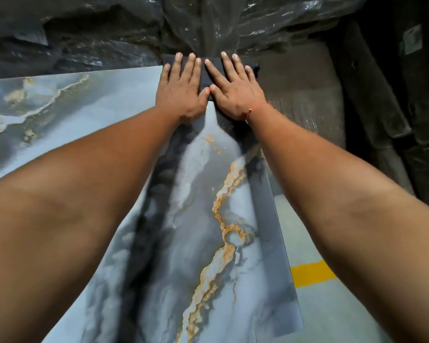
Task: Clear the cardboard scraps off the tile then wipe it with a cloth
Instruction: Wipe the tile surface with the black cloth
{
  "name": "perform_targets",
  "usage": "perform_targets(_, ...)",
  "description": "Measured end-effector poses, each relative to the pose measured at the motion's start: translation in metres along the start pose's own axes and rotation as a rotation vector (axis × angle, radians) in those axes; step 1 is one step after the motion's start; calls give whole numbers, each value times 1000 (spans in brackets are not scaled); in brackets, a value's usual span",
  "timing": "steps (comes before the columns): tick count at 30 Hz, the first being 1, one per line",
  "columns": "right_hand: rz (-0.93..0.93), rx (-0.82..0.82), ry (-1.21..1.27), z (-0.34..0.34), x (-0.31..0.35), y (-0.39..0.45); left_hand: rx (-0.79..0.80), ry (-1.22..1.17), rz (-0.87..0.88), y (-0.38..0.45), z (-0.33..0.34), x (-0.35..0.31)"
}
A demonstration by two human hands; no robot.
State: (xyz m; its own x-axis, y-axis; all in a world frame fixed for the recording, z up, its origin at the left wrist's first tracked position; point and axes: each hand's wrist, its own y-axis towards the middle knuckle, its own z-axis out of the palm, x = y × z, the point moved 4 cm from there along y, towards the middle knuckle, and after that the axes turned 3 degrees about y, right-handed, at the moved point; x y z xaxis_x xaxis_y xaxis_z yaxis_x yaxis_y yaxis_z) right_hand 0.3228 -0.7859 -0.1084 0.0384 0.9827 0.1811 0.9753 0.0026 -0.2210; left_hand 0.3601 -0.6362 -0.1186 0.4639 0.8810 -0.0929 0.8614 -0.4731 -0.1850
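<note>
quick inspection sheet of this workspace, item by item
surface: glossy marble-look tile, grey-blue with gold veins; no cardboard scraps seen on the visible part
job's things: dark cloth spread at the tile's far end
clutter: nothing seen on the tile
hands: left hand and right hand both flat, fingers spread, pressing on the cloth, thumbs touching; red string on the right wrist
cables: nothing seen
surroundings: second similar tile to the left; dark plastic sheeting beyond; grey floor with yellow stripe to the right
</note>
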Motion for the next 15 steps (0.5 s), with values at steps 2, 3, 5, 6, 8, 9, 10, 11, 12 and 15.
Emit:
perform_targets(2, 5, -3, 5, 2, 1, -14, -4, -1, 20, -12, 0, -5)
perform_targets(3, 8, 2, 12, 4, 2, -25, 0, -2, 29, -21, 1, -9)
perform_targets(5, 9, -4, 24, 12, 2, -51, -7, -2, 37, -46, 7, -19)
perform_targets(6, 10, -15, 29, 16, 2, -67, -16, 0, 40, -60, 10, -25)
perform_targets(8, 19, -24, 45, 26, 3, -103, -19, -9, 58, -91, 16, -39)
perform_targets(9, 29, -23, 50, 31, 3, -122, -18, -16, 74, -107, 19, -46)
perform_targets(10, 43, -19, 52, 36, 4, -142, -17, -20, 88, -124, 22, -53)
perform_targets(11, 61, -18, 55, 42, 5, -162, -13, -23, 102, -141, 26, -60)
perform_targets(12, 78, -22, 55, 48, 7, -184, -8, -27, 117, -159, 29, -66)
perform_targets(15, 111, -25, 35, 67, 19, -251, 14, -42, 159, -219, 43, -84)
